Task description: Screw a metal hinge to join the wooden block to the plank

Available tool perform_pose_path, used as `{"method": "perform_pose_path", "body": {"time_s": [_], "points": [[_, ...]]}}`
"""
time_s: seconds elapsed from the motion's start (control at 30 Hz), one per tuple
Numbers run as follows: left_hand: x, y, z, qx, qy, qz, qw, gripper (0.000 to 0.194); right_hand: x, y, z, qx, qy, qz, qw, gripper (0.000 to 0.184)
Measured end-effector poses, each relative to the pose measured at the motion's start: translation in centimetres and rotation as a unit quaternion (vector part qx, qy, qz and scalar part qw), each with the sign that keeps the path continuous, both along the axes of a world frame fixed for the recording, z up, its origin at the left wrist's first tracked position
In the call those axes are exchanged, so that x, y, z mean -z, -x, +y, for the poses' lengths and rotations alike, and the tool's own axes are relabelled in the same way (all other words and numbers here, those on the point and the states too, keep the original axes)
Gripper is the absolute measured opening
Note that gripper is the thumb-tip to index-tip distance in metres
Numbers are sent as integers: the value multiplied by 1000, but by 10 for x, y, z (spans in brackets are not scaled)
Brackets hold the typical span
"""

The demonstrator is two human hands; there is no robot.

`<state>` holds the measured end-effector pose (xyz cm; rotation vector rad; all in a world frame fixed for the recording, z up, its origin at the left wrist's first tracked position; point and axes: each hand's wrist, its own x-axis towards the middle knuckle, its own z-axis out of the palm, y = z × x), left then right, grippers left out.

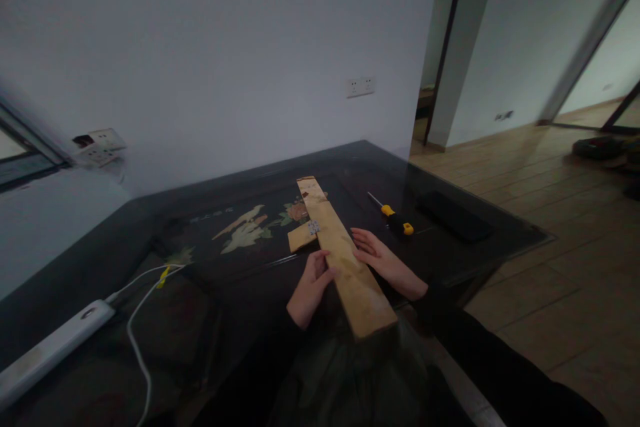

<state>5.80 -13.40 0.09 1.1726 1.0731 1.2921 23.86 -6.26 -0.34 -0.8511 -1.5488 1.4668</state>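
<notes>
A long wooden board lies lengthwise before me, its near end reaching past the table edge toward my lap. My left hand grips its left edge, thumb and fingertips closed on the wood. On the opposite edge, my right hand holds the board, with the thumb against it and the fingers along its side, partly hidden. A metal hinge sits at the board's left edge, where a short wooden piece sticks out to the left. To the right of the board lies a yellow-and-black screwdriver, shaft pointing away.
The dark glossy table carries a flower-and-bird picture. A black flat object lies near its right edge. A white power strip with a white cable is at the left. The wall stands behind.
</notes>
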Motion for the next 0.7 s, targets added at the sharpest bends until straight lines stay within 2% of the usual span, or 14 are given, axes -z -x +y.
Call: {"method": "perform_pose_path", "body": {"time_s": [0.13,0.37,0.57,0.7], "points": [[-4,-10,1,-7,7,-17,1000,28,-8,4,-7,-30,11,37,999,58],[-7,-29,14,-20,18,-55,998,30,3,0,7,19,-32,5,999,55],[-14,-48,30,-18,33,-120,992,31,7,-17,23,51,-70,-30,996,54],[-18,-61,40,-17,37,-155,987,33,6,-31,33,52,-65,-27,996,55]]}}
